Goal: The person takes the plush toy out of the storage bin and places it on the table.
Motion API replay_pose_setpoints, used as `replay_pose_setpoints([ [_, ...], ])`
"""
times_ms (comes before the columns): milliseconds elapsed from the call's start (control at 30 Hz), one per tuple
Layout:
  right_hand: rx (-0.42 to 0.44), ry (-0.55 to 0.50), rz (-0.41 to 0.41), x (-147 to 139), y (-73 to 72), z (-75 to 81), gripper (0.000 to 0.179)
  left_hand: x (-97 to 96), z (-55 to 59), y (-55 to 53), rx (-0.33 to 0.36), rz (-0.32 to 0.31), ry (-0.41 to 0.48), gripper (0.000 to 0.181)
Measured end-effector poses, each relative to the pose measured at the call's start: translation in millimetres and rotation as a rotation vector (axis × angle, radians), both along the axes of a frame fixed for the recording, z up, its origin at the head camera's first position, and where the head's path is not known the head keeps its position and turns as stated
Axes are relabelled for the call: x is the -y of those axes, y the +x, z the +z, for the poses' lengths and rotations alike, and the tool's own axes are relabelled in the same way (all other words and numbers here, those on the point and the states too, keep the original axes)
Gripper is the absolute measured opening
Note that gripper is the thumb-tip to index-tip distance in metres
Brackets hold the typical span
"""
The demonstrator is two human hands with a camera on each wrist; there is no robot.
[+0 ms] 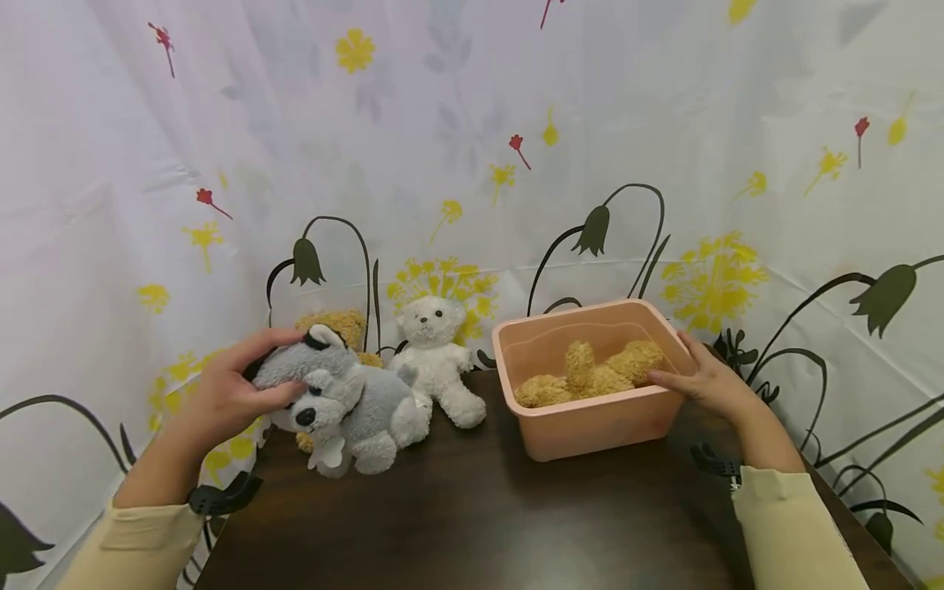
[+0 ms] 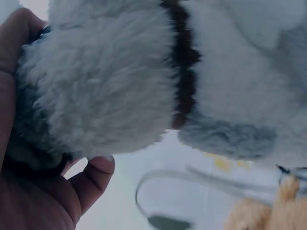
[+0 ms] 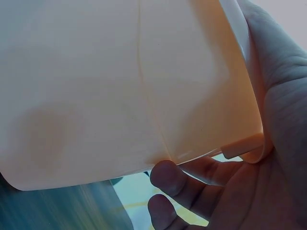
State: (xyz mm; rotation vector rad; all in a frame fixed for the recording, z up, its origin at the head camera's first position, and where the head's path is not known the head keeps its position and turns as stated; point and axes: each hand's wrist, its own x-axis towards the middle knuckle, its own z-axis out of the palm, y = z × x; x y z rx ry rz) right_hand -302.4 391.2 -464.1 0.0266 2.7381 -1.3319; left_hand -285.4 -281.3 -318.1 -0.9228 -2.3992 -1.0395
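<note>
My left hand (image 1: 247,389) grips a grey and white plush dog (image 1: 379,410) by its head, thumb on the face side and fingers over the top. In the left wrist view the dog's pale muzzle (image 2: 105,81) and dark collar (image 2: 184,62) fill most of the picture. With my right hand (image 1: 711,381) I hold the right end of a pink plastic bin (image 1: 590,426), thumb over the rim and fingers outside and under it. A curly golden-brown plush toy (image 1: 608,381) lies inside the bin; its lower part is hidden by the front wall.
A white teddy bear (image 1: 435,360) sits against the curtain, between the dog and the bin. Behind the dog, a golden-brown bear (image 1: 342,324) is mostly hidden. The dark tabletop (image 1: 472,524) lies in front, and a flower-print curtain (image 1: 472,147) closes off the back and sides.
</note>
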Motion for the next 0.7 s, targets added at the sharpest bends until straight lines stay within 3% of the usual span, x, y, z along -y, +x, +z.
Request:
replay_pose_setpoints([
  [133, -0.005, -0.003, 0.007, 0, -0.4, 1.7, 0.121, 31.8, -12.5, 7.1, -0.023, 0.035, -0.086, 0.067],
  [400, 0.003, 0.01, -0.004, -3, 3.8, 6.7, 0.12, 66.1, -44.3, 2.2, 0.074, 0.083, -0.212, 0.059],
  [567, -0.001, -0.018, 0.01, -3, 3.1, 6.8, 0.119, 67.4, -64.7, -4.6, 0.152, 0.008, -0.266, 0.054],
  [700, 0.006, -0.023, 0.03, 1, 2.4, 3.4, 0.119, 64.4, -74.9, -6.6, 0.249, -0.054, -0.34, 0.049],
])
